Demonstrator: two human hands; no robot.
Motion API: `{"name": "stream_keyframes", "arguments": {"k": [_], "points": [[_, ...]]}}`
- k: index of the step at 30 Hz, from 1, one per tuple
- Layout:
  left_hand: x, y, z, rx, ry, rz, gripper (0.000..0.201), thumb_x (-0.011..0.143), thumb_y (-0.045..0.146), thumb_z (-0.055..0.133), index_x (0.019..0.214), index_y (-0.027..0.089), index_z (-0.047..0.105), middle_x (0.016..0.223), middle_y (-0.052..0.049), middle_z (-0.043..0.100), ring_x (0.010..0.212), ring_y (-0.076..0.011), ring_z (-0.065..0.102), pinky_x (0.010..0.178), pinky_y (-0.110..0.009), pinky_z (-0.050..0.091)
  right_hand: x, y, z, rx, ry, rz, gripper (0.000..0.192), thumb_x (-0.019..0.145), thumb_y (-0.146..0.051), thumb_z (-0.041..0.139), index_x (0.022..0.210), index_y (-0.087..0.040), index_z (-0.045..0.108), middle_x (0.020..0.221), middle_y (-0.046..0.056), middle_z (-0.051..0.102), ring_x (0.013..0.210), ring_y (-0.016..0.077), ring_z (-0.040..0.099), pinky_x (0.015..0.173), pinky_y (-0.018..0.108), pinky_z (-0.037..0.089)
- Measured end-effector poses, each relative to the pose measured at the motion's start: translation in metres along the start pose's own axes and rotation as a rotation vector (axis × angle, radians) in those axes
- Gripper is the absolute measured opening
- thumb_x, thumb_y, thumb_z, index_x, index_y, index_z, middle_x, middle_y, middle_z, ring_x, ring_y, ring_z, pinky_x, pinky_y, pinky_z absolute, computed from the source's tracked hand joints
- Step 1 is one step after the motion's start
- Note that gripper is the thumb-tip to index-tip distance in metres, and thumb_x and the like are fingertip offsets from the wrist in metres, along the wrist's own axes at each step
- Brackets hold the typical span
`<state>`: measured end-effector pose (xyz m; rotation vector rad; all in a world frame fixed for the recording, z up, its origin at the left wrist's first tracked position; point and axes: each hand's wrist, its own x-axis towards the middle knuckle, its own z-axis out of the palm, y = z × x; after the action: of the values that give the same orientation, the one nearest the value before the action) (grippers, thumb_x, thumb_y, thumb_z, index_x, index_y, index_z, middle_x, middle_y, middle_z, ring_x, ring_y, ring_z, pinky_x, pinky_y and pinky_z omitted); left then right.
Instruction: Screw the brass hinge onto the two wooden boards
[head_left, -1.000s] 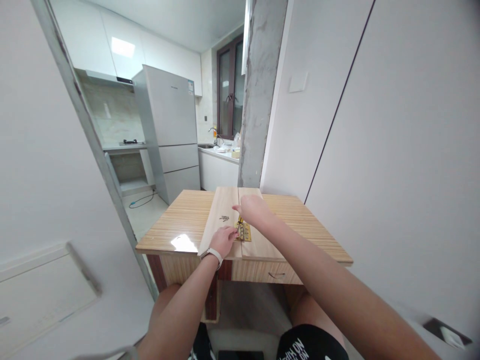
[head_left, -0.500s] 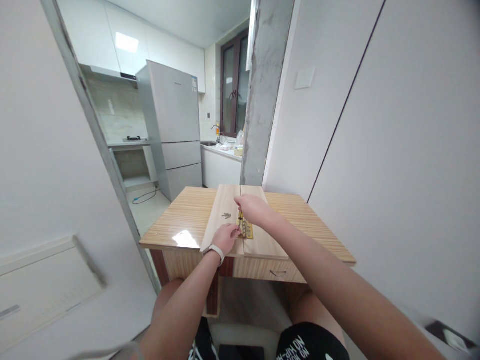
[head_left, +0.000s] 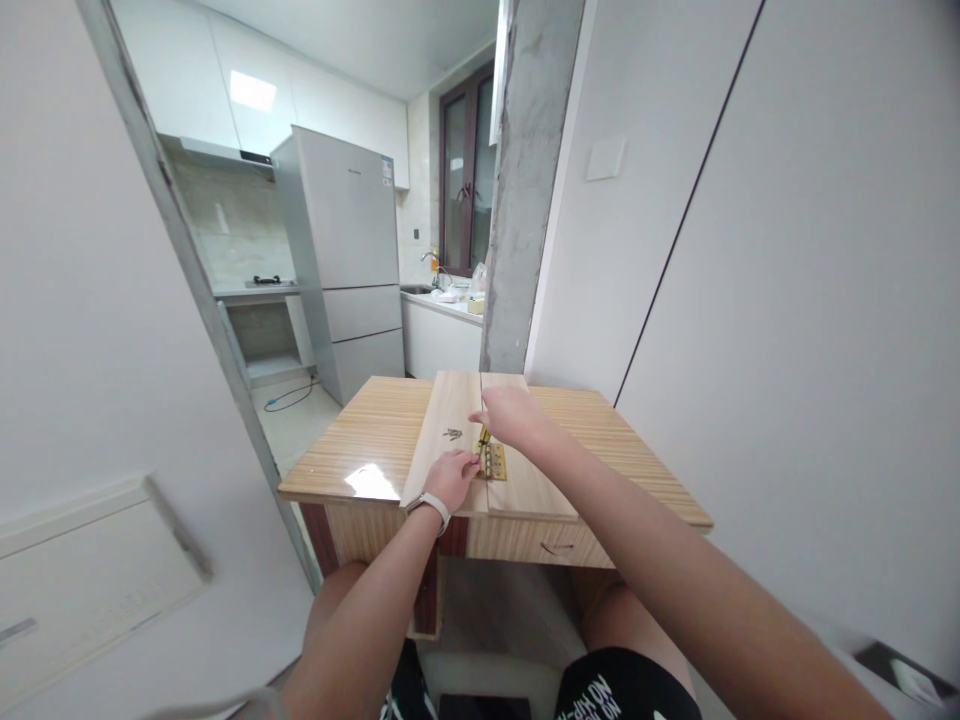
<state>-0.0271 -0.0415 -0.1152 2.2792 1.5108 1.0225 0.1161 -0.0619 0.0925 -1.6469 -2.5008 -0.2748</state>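
Two pale wooden boards [head_left: 448,440] lay side by side down the middle of a striped wood-grain table [head_left: 360,445], and a brass hinge [head_left: 493,461] sat flat across the seam between them, near the front edge. The left hand [head_left: 451,478], with a white band on the wrist, rested on the left board just beside the hinge, fingers curled in toward the seam; couldn't tell if it was actually pinching anything. The right hand [head_left: 511,415] was closed around a small yellow-handled tool [head_left: 483,437], looked like a screwdriver, with its tip down at the hinge's left side. A little cluster of dark screws [head_left: 452,433] sat on the left board, a bit behind the left hand. Farther back there was a grey fridge [head_left: 345,250], a bare concrete pillar [head_left: 525,190], and a white kitchen counter [head_left: 439,335] by the window.
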Motion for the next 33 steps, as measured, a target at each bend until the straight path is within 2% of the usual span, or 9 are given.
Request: {"name": "stream_keyframes", "arguments": {"k": [5, 9, 14, 18, 22, 25, 29, 31, 33], "points": [[0.000, 0.000, -0.001, -0.007, 0.001, -0.008, 0.016, 0.096, 0.031, 0.058, 0.095, 0.024, 0.071, 0.104, -0.006, 0.070, 0.097, -0.0203, 0.062, 0.087, -0.032, 0.045, -0.004, -0.010, 0.000, -0.007, -0.022, 0.096, 0.040, 0.097, -0.043, 0.059, 0.110, -0.008, 0.072, 0.107, 0.025, 0.072, 0.103, 0.0297, 0.070, 0.085, 0.030, 0.049], [0.000, 0.000, -0.001, -0.009, 0.012, -0.015, 0.015, 0.096, 0.032, 0.059, 0.096, 0.023, 0.071, 0.103, -0.006, 0.070, 0.098, -0.0205, 0.062, 0.088, -0.033, 0.046, -0.001, -0.009, 0.007, -0.012, -0.007, 0.082, 0.032, 0.099, -0.034, 0.055, 0.106, -0.009, 0.073, 0.104, 0.023, 0.073, 0.100, 0.0295, 0.071, 0.081, 0.031, 0.049], [-0.001, 0.000, -0.001, -0.010, 0.002, -0.005, 0.015, 0.097, 0.031, 0.057, 0.098, 0.024, 0.071, 0.103, -0.005, 0.070, 0.098, -0.0200, 0.062, 0.087, -0.032, 0.045, 0.000, -0.006, 0.009, -0.039, -0.013, 0.001, 0.024, 0.100, -0.028, 0.051, 0.110, -0.013, 0.067, 0.106, 0.018, 0.073, 0.100, 0.0265, 0.070, 0.081, 0.030, 0.048], [-0.001, 0.000, -0.001, -0.023, -0.006, 0.010, 0.016, 0.096, 0.029, 0.056, 0.098, 0.025, 0.071, 0.105, -0.005, 0.070, 0.100, -0.0202, 0.062, 0.089, -0.032, 0.045, -0.001, -0.002, 0.008, -0.032, -0.014, -0.129, 0.016, 0.098, -0.020, 0.052, 0.108, -0.016, 0.064, 0.105, 0.013, 0.072, 0.097, 0.0233, 0.068, 0.076, 0.028, 0.044], [-0.001, 0.000, -0.001, -0.034, -0.013, 0.011, 0.015, 0.096, 0.027, 0.057, 0.098, 0.025, 0.072, 0.107, -0.005, 0.070, 0.101, -0.0202, 0.062, 0.091, -0.032, 0.045, 0.000, 0.005, 0.008, -0.014, 0.003, -0.221, 0.020, 0.089, -0.007, 0.053, 0.103, -0.017, 0.063, 0.103, 0.010, 0.072, 0.095, 0.0207, 0.065, 0.072, 0.027, 0.039], [-0.001, -0.002, 0.000, -0.028, -0.007, 0.009, 0.015, 0.096, 0.027, 0.057, 0.097, 0.025, 0.072, 0.104, -0.005, 0.070, 0.099, -0.0200, 0.062, 0.089, -0.032, 0.045, 0.003, 0.009, 0.011, 0.009, -0.002, -0.255, 0.021, 0.086, -0.005, 0.054, 0.101, -0.018, 0.063, 0.101, 0.008, 0.072, 0.093, 0.0193, 0.064, 0.070, 0.026, 0.036], [-0.001, -0.003, 0.001, -0.010, 0.002, 0.000, 0.015, 0.096, 0.028, 0.057, 0.094, 0.023, 0.071, 0.101, -0.005, 0.070, 0.096, -0.0198, 0.062, 0.087, -0.032, 0.045, 0.004, 0.011, 0.011, 0.045, -0.004, -0.226, 0.016, 0.089, -0.017, 0.064, 0.106, -0.018, 0.064, 0.102, 0.009, 0.073, 0.094, 0.0197, 0.065, 0.071, 0.025, 0.039], [0.000, -0.003, 0.001, -0.008, 0.002, -0.002, 0.015, 0.096, 0.028, 0.058, 0.094, 0.023, 0.071, 0.101, -0.005, 0.070, 0.096, -0.0197, 0.062, 0.087, -0.032, 0.045, 0.003, 0.008, 0.009, 0.042, 0.022, -0.139, 0.026, 0.091, -0.035, 0.068, 0.108, -0.016, 0.065, 0.104, 0.013, 0.073, 0.097, 0.0229, 0.067, 0.073, 0.026, 0.042], [0.000, -0.002, 0.001, -0.010, -0.003, -0.006, 0.014, 0.096, 0.028, 0.059, 0.095, 0.023, 0.071, 0.102, -0.005, 0.069, 0.096, -0.0196, 0.062, 0.087, -0.032, 0.045, 0.001, 0.005, 0.007, 0.015, 0.037, -0.032, 0.040, 0.093, -0.049, 0.063, 0.108, -0.013, 0.068, 0.104, 0.018, 0.073, 0.100, 0.0264, 0.068, 0.078, 0.028, 0.045]]}}
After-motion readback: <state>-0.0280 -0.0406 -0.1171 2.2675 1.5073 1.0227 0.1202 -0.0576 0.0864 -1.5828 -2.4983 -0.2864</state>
